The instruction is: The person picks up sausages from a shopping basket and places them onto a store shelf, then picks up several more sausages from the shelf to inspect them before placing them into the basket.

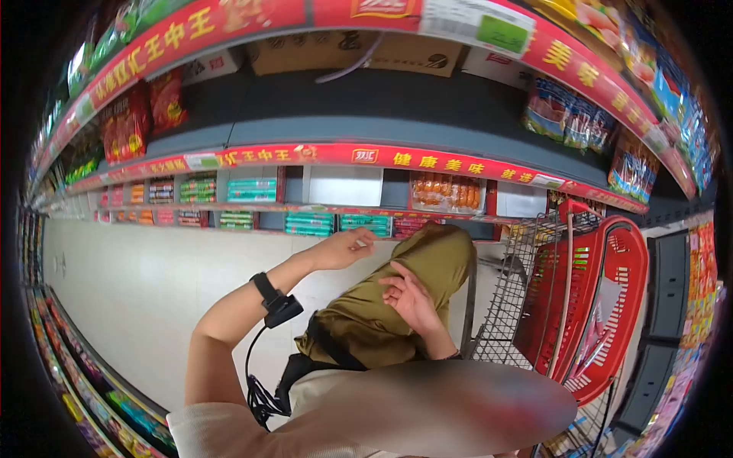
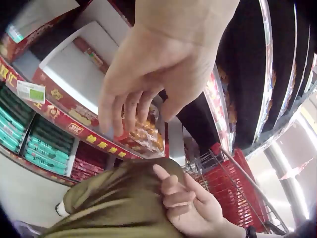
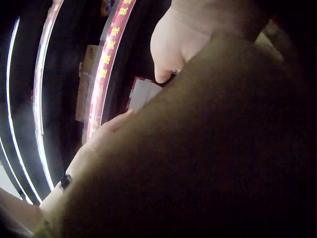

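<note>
My left hand (image 1: 345,249) hangs in the air before the lowest shelf, fingers loosely bent and nothing in them. Behind it lie teal packs of sausages (image 1: 365,224). In the left wrist view a clear pack of orange-brown sausages (image 2: 144,139) shows just beyond its fingertips. The right hand (image 1: 412,304) is beside the bent knee in olive trousers (image 1: 439,252), palm turned up, index finger fairly straight and the others loosely curled, holding nothing. The right wrist view is mostly covered by dark trouser cloth, with part of the right hand (image 3: 178,47) above it.
A wire shopping cart (image 1: 504,305) with a red basket (image 1: 630,305) stands close on the right. Shelves with a red label strip (image 1: 458,163) run across the front. A white carton (image 1: 343,185) sits on the lower shelf. More packed shelves (image 1: 99,382) line the left edge.
</note>
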The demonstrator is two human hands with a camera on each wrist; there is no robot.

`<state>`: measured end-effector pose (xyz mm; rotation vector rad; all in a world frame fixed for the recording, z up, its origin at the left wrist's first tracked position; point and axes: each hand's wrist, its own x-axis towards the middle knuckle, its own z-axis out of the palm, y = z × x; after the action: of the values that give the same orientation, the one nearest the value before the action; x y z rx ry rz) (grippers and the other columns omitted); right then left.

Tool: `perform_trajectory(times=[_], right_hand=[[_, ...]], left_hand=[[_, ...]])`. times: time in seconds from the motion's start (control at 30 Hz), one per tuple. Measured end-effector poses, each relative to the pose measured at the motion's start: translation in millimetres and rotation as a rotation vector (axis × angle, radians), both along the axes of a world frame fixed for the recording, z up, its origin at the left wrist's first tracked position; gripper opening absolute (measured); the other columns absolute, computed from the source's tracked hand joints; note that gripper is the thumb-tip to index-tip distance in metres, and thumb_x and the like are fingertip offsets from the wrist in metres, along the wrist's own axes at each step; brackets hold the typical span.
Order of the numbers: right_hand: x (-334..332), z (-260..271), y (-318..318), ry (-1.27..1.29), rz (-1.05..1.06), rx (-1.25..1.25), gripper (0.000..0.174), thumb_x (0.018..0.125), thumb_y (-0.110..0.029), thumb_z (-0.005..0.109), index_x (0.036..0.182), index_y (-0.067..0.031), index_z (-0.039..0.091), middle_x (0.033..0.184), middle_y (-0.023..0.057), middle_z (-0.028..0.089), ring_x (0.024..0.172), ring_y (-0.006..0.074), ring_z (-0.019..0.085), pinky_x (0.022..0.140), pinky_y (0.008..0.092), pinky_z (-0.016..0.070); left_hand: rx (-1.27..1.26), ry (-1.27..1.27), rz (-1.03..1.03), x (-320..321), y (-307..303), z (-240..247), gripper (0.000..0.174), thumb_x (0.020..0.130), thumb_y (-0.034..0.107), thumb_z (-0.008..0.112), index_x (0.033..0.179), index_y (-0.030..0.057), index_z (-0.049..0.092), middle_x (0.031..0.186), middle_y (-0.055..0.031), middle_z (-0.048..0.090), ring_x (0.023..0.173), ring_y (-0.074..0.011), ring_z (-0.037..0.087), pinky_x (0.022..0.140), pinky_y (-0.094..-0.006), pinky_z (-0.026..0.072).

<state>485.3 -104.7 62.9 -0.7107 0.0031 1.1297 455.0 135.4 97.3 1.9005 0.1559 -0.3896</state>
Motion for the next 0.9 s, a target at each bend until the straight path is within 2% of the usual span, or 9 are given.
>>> perform_trajectory(times=[0.2,0.37,0.43,0.53,0.67,0.73,0.83,0.87,0.9], right_hand=[[0,-11,-4,0.035,-0.006,0.124,0.045,0.097,-0.029,0.036,0.136,-0.0075,0.029,0.114,0.0156,0.054,0.089,0.0193,0.055,0.081,0.0331,0.0444],[-3,-18,-7,0.030,-0.036,0.276,0.045,0.097,-0.030,0.036,0.136,-0.0089,0.029,0.117,0.0150,0.053,0.094,0.0193,0.055,0.085,0.0335,0.0443],[-4,-25,-10,0.071,0.010,0.325,0.045,0.097,-0.031,0.036,0.136,-0.0098,0.028,0.119,0.0145,0.052,0.096,0.0191,0.055,0.087,0.0340,0.0439],[-9,-35,-11,0.054,-0.027,0.444,0.046,0.096,-0.033,0.037,0.136,-0.0109,0.028,0.120,0.0120,0.051,0.098,0.0184,0.055,0.089,0.0339,0.0426],[-17,-26,-22,0.035,-0.101,0.493,0.045,0.096,-0.034,0.036,0.135,-0.0119,0.030,0.119,0.0093,0.051,0.099,0.0175,0.054,0.090,0.0326,0.0414],[-20,-23,-23,0.069,-0.086,0.542,0.043,0.097,-0.033,0.035,0.134,-0.0122,0.032,0.118,0.0088,0.052,0.098,0.0170,0.054,0.088,0.0314,0.0422],[-24,-22,-24,0.088,-0.095,0.561,0.042,0.097,-0.033,0.035,0.133,-0.0119,0.034,0.117,0.0087,0.053,0.097,0.0174,0.055,0.086,0.0310,0.0431],[-25,-20,-25,0.072,-0.082,0.551,0.049,0.097,-0.034,0.032,0.139,-0.0105,0.025,0.119,0.0098,0.052,0.098,0.0174,0.055,0.086,0.0302,0.0433],[-25,-20,-26,0.097,-0.036,0.531,0.049,0.097,-0.034,0.032,0.139,-0.0105,0.025,0.119,0.0098,0.052,0.098,0.0174,0.055,0.086,0.0302,0.0433]], left_hand=[[0.062,-0.030,0.070,32,13,11,0.028,0.090,0.022,0.053,0.110,0.0023,0.054,0.096,-0.0064,0.062,0.084,-0.0122,0.055,0.077,-0.0272,0.0453],[0.087,-0.030,-0.152,88,-22,-9,0.026,0.091,0.020,0.053,0.110,0.0019,0.054,0.095,-0.0043,0.061,0.085,-0.0100,0.054,0.077,-0.0248,0.0440],[0.071,-0.145,-0.169,105,-50,-13,0.026,0.087,0.018,0.056,0.107,0.0015,0.054,0.091,-0.0072,0.062,0.087,-0.0147,0.058,0.078,-0.0272,0.0459],[-0.067,-0.246,-0.301,116,-96,11,0.026,0.089,0.014,0.054,0.112,0.0016,0.051,0.102,-0.0073,0.059,0.091,-0.0135,0.057,0.081,-0.0281,0.0463],[-0.107,-0.396,-0.338,90,-155,111,0.023,0.085,0.004,0.054,0.107,-0.0001,0.055,0.097,-0.0067,0.059,0.085,-0.0107,0.056,0.077,-0.0245,0.0441],[-0.196,-0.589,-0.329,66,-167,157,0.021,0.081,0.000,0.055,0.102,-0.0015,0.059,0.085,-0.0048,0.052,0.078,-0.0120,0.051,0.073,-0.0241,0.0425],[-0.257,-0.870,-0.196,27,-162,211,0.023,0.073,0.012,0.066,0.089,-0.0028,0.059,0.079,-0.0073,0.051,0.067,-0.0127,0.048,0.063,-0.0244,0.0396],[-0.316,-0.991,-0.139,19,-160,220,0.024,0.073,0.017,0.068,0.087,-0.0008,0.058,0.075,-0.0074,0.051,0.063,-0.0134,0.048,0.059,-0.0245,0.0382],[-0.304,-1.202,-0.173,16,-157,230,0.013,0.081,0.014,0.057,0.085,0.0020,0.051,0.068,-0.0028,0.039,0.060,-0.0129,0.039,0.051,-0.0244,0.0324]])
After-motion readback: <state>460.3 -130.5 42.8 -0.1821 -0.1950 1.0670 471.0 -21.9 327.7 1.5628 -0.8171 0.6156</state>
